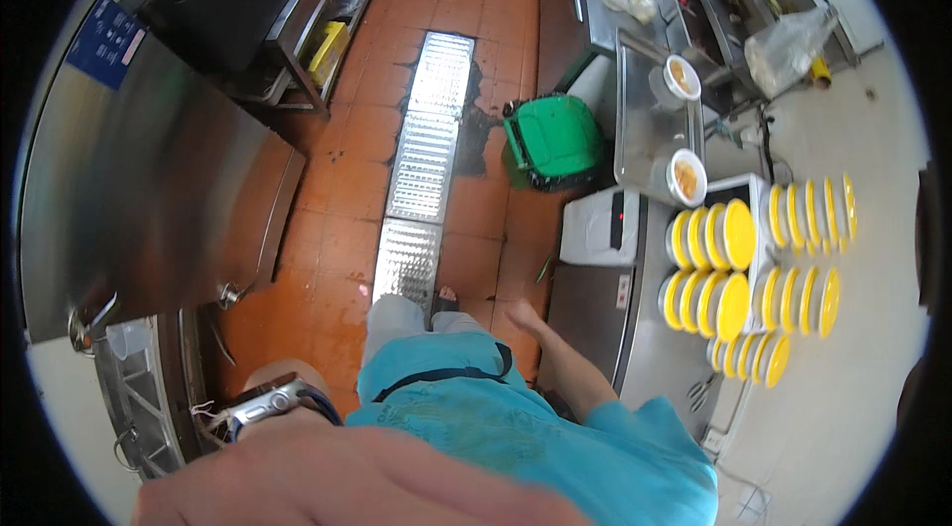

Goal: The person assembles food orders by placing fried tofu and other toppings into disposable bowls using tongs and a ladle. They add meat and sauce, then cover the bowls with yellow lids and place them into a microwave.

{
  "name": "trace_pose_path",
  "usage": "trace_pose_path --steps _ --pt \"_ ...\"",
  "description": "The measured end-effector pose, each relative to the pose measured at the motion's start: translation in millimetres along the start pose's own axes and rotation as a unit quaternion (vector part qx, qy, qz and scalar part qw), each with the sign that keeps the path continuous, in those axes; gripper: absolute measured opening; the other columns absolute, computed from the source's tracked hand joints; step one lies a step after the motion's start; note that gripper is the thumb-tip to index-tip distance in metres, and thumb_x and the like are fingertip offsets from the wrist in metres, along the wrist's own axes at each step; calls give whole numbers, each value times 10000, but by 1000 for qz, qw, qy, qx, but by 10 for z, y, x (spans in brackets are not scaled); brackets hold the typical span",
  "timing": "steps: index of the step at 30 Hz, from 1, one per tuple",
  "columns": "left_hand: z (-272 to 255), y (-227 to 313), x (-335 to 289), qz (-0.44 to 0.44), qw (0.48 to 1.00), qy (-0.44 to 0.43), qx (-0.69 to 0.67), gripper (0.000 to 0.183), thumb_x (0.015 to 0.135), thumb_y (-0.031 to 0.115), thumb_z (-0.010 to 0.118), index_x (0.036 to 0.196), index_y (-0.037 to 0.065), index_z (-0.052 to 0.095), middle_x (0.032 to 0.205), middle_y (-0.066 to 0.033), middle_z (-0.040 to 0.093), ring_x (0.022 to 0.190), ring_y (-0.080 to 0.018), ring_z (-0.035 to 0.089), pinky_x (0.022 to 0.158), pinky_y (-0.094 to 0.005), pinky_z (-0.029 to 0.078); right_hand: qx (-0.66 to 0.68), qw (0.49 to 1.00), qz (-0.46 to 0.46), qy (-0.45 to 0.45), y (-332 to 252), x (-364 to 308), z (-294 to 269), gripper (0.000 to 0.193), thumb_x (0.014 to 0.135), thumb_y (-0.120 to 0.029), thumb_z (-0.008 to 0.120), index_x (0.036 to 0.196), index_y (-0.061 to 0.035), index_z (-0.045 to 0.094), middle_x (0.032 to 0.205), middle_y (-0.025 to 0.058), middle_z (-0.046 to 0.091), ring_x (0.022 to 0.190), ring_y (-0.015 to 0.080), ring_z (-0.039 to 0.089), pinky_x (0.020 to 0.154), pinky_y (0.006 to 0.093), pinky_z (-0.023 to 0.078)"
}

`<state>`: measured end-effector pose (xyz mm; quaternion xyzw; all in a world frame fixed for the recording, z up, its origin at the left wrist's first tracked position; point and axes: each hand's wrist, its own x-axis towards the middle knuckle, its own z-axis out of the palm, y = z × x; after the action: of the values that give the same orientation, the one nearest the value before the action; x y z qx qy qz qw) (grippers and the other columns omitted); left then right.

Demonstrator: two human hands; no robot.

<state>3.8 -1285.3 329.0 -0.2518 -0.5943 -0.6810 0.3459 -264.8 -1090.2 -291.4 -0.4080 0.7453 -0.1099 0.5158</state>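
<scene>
My left hand (367,481) is raised very close to the camera and fills the lower edge. A smartwatch (270,409) with a dark strap sits on that wrist. The fingers run out of the picture, so their grip is hidden. Down at my right side hangs my right hand (526,314), beside the steel counter and over the tiled floor. It is small and blurred, and I cannot make out its fingers or anything in them. I wear a teal shirt (555,457) and a teal apron with a dark strap (436,377).
Stacks of white tubs with yellow lids (722,306) stand on the right counter. Past them is a tray (635,115) with two food bowls (686,177). A green bin (557,137) stands on the floor. Metal drain covers (415,179) run ahead; a steel cabinet (149,199) is left.
</scene>
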Motion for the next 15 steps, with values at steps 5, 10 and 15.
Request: trace_pose_path --steps 5,10,15 --pt "-1560 -266 487 13 1000 4 -1 75 945 154 625 961 87 597 990 -113 648 865 -256 677 721 -347 573 60 983 -142 99 -1824 1932 -1634 148 810 -70 511 670 -25 505 589 47 451 535 181 459 523 392 358" --pt "-3598 -534 1108 9 998 -41 -53 89 947 159 625 967 84 582 999 -120 640 861 -262 674 719 -346 575 140 962 -184 144 -2711 3285 -2271 115 789 -41 477 681 -18 510 608 23 473 576 140 449 514 355 341" --pt "-5549 -739 1925 12 988 -92 -127 104 948 164 625 973 81 567 1007 -126 631 857 -269 672 716 -345 576 -88 992 56 74 -2495 3258 -2106 201 849 -94 506 736 24 623 734 216 633 682 344 608 625 508 462"
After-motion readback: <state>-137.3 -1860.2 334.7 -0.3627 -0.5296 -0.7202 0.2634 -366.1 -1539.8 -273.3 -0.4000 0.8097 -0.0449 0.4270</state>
